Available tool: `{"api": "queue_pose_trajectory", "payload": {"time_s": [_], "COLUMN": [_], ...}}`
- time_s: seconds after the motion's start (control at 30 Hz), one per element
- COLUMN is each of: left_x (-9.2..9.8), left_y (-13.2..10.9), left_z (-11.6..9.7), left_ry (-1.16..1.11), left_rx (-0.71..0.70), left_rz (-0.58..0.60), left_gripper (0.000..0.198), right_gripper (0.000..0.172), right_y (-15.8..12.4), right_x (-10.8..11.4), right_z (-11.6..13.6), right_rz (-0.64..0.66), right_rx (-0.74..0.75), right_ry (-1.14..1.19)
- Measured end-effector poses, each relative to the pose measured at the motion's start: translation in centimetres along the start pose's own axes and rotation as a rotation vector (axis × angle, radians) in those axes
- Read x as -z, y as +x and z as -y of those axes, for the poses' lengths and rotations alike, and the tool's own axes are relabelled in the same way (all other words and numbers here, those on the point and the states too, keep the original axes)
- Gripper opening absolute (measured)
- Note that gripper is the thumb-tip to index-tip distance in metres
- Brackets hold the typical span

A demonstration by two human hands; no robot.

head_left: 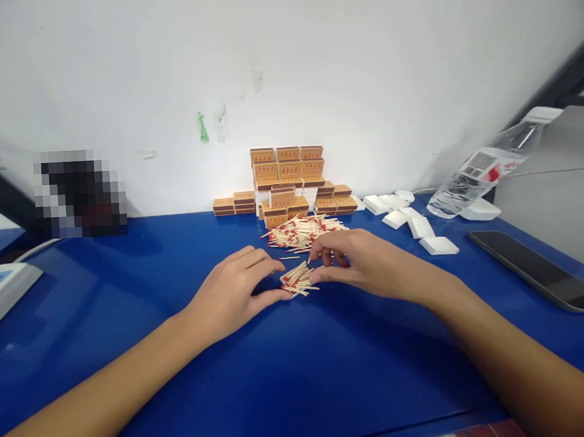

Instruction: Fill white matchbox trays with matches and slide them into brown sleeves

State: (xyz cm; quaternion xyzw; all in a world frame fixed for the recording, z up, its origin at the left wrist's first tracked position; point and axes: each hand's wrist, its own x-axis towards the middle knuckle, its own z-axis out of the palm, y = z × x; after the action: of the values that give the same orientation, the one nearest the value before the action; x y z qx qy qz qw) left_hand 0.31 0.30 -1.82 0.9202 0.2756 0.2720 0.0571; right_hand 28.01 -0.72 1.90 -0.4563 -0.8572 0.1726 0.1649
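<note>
A small white matchbox tray (289, 293) stands on the blue table, heaped with red-tipped matches (300, 278), some sticking out over its front and right side. My left hand (232, 290) grips the tray's left end between thumb and index finger. At its right end is my right hand (357, 261), fingers curled, with the thumb against the matches and a matchstick by the index fingertip. How firmly its fingers hold the sticks is partly hidden. Just behind lies a big loose pile of matches (305, 229), with a single match (289, 258) lying in front of it.
Stacked orange matchboxes (289, 171) stand against the wall. Several white trays (419, 225) lie at the back right, near a tilted water bottle (489, 162). A phone (539, 267) rests on the right, a power strip (12, 288) on the far left.
</note>
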Motion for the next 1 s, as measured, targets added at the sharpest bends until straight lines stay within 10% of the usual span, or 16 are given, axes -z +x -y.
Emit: {"api": "queue_pose_trajectory", "payload": {"time_s": [0.13,0.33,1.0], "left_x": [0.0,-0.3,-0.1], "left_y": [0.1,-0.1,0.1], "left_z": [-0.5,-0.8,-1.5], "left_ry": [-0.036,-0.019,-0.102], "left_rx": [-0.025,-0.036,0.003], "left_rz": [0.012,0.002,0.028], "left_gripper": [0.025,0.016,0.01], "right_gripper": [0.039,0.008,0.008], "right_y": [-0.6,-0.6,0.0], "right_x": [0.3,-0.4,-0.1], "right_z": [1.2,1.6,0.6], "right_rz": [0.096,0.169,-0.008], "right_rx": [-0.051,-0.018,0.044], "right_ry": [-0.032,0.079,-0.008]}}
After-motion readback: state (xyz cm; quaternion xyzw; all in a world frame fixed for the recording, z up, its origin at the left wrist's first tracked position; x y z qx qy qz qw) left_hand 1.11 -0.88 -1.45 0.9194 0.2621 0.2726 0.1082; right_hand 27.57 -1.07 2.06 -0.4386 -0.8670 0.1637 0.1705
